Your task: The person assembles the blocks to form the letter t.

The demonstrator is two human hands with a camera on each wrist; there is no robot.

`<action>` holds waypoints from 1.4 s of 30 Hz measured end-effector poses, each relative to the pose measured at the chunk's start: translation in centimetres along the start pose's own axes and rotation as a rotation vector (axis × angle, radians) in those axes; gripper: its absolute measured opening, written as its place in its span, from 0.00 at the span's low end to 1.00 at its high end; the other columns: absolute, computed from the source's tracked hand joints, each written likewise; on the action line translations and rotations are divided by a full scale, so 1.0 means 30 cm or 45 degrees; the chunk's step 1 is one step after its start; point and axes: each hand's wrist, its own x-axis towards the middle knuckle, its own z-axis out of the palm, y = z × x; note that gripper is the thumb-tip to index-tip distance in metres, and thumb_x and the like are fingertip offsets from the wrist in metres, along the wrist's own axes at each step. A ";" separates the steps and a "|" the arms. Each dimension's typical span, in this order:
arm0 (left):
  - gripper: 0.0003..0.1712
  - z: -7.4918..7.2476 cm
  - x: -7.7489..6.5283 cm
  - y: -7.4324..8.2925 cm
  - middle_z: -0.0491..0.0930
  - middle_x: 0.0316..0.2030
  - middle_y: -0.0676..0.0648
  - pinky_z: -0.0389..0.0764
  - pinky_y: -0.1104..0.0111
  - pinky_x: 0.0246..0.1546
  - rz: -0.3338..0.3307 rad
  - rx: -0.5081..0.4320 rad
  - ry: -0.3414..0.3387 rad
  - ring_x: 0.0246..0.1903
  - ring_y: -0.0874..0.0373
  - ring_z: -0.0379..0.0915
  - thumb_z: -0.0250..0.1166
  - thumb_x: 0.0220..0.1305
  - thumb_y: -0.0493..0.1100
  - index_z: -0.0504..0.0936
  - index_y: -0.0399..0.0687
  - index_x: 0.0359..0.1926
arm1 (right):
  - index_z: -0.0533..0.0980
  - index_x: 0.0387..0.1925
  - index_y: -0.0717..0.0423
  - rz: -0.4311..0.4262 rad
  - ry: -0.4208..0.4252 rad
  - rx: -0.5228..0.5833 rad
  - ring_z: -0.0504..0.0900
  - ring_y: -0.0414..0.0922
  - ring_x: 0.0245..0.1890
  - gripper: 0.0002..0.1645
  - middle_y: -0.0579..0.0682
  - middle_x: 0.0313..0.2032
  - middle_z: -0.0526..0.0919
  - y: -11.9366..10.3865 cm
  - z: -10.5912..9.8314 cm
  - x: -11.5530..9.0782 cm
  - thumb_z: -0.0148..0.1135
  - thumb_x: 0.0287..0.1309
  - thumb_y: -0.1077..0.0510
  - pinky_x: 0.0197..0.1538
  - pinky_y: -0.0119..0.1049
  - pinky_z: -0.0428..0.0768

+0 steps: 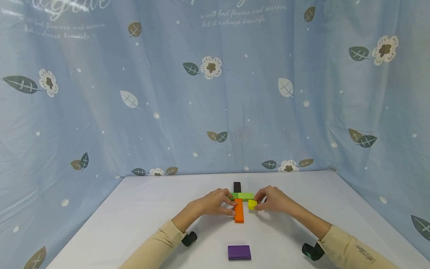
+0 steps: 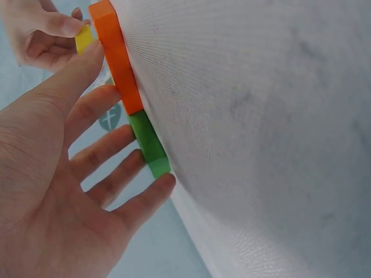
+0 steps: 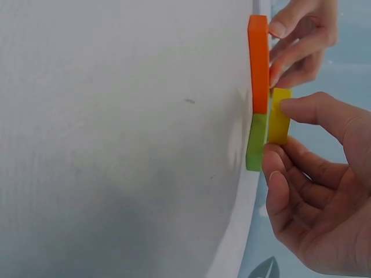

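My right hand pinches a small yellow block between thumb and fingers, close to the right of a long orange block. In the right wrist view the yellow block stands near a light green block. My left hand reaches in from the left. Its thumb and index fingertip touch the side of the orange block, and its other fingers spread along a green block. The orange block meets the row of green blocks at its far end.
Behind the green row lies a dark brown or black block. A purple block lies nearer, by itself on the white table. Black wrist devices sit under both forearms. A blue patterned curtain surrounds the table's back and sides.
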 end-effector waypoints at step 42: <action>0.25 0.007 0.002 -0.004 0.78 0.55 0.51 0.75 0.67 0.55 -0.009 0.010 0.001 0.54 0.58 0.72 0.68 0.59 0.61 0.84 0.58 0.55 | 0.84 0.33 0.53 -0.123 -0.174 0.102 0.79 0.39 0.28 0.11 0.42 0.29 0.84 -0.103 0.043 -0.076 0.75 0.48 0.54 0.33 0.26 0.79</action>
